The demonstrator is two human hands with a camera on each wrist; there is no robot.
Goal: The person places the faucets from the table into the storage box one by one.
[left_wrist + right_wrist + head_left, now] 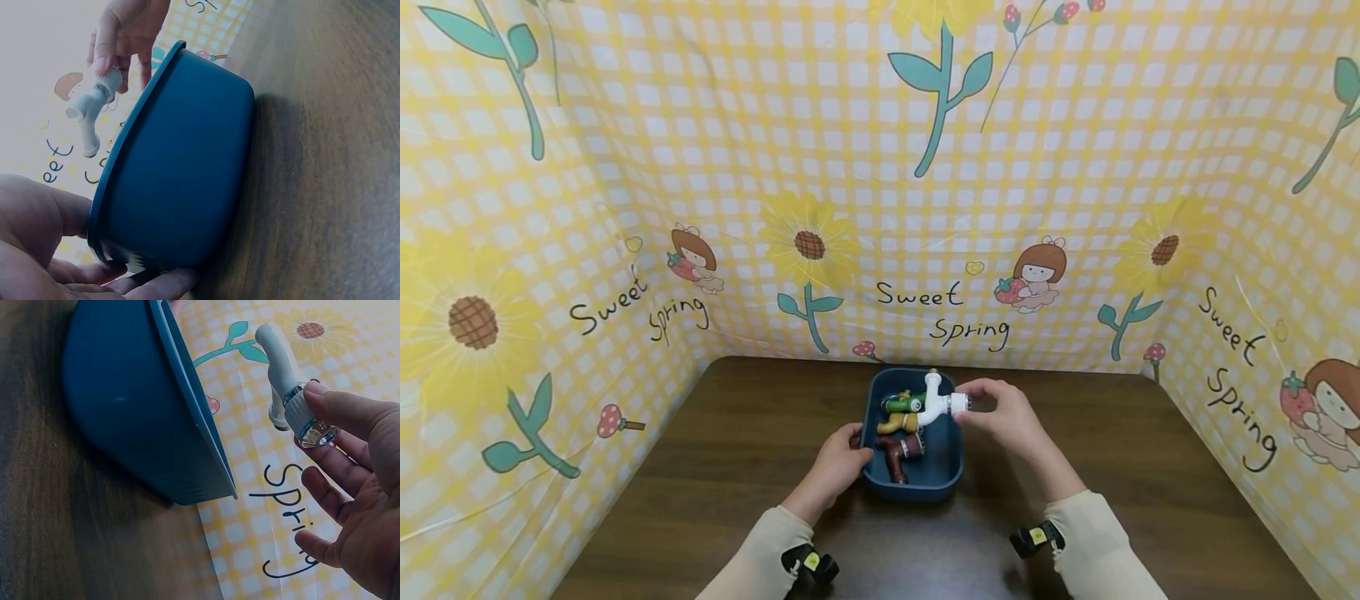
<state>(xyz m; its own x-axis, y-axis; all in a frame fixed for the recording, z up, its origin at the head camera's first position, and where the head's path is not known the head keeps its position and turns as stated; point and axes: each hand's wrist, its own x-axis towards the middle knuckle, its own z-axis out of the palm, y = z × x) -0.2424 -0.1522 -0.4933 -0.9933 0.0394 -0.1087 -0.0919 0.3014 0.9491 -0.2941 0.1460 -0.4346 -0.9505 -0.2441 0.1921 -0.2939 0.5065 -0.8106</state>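
My right hand (1011, 417) pinches a white plastic tap (936, 403) by its ribbed knob, between thumb and fingertips. The tap is held up over the blue plastic tub (910, 493); in the right wrist view its clear end cap (319, 434) shows past the fingertips. My left hand (838, 463) grips the tub's left side, thumb at the rim and fingers around the outer wall. Inside the tub lie a green piece (904, 403), a yellow bent piece (892, 425) and a dark red-brown elbow-shaped piece (897, 454) with a silvery band. The white tap partly covers the first two.
The tub stands on a dark brown wooden table (737, 450). Behind and at both sides hangs a yellow checked cloth (820, 167) printed with flowers and lettering. Small black cameras (811, 564) are strapped on both sleeves.
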